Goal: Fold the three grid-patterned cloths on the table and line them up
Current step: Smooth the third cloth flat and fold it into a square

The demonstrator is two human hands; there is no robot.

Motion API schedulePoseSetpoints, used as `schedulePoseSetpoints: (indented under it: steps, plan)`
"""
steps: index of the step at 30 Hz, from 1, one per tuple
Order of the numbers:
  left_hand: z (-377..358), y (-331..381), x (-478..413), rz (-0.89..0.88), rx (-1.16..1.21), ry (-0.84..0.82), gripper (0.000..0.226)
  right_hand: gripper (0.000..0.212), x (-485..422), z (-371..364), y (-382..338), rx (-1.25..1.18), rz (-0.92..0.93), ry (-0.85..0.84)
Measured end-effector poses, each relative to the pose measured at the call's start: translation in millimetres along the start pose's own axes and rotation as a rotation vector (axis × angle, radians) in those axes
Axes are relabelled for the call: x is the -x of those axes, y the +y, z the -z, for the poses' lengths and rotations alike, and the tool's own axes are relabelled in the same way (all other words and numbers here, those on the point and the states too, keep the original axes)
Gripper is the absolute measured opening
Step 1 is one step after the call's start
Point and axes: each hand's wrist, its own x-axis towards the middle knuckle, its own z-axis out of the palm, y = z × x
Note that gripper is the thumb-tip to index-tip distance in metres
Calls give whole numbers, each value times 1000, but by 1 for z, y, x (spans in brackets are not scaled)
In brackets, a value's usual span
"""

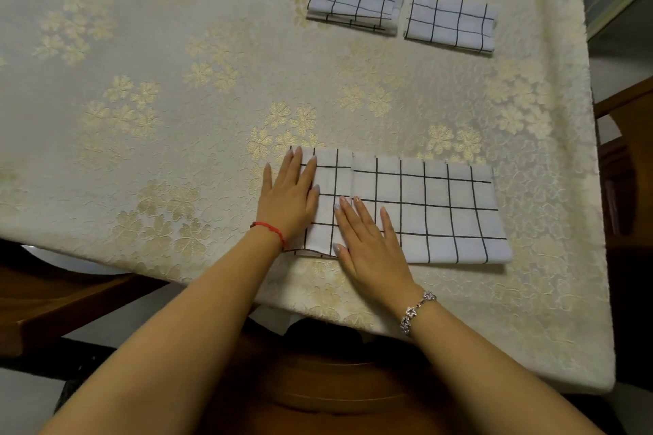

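Two white cloths with black grid lines lie folded small at the far right of the table, one to the left of the other, with a narrow gap between them. A third grid cloth lies near the front edge as a long folded strip. My left hand rests flat on its left end, fingers apart. My right hand lies flat beside it, pressing the cloth's lower left part. Neither hand grips anything.
A cream tablecloth with gold flower patterns covers the table. The table's right edge is close to the cloths. Dark wooden chairs stand at the left and right. A wooden seat is below my arms.
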Motion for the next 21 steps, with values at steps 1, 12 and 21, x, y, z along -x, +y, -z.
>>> schedulePoseSetpoints:
  steps: [1, 12, 21]
  plan:
    - [-1, -2, -1, -8, -14, 1, 53, 59, 0, 0, 0, -2, -2, -7]
    - [-12, -7, 6, -27, -51, 81, 59, 69, 21, 12, 33, -130, -193, -89]
    - [-11, -7, 6, -30, -71, 76, 60, 68, 53, 13, 100, -216, -487, 30]
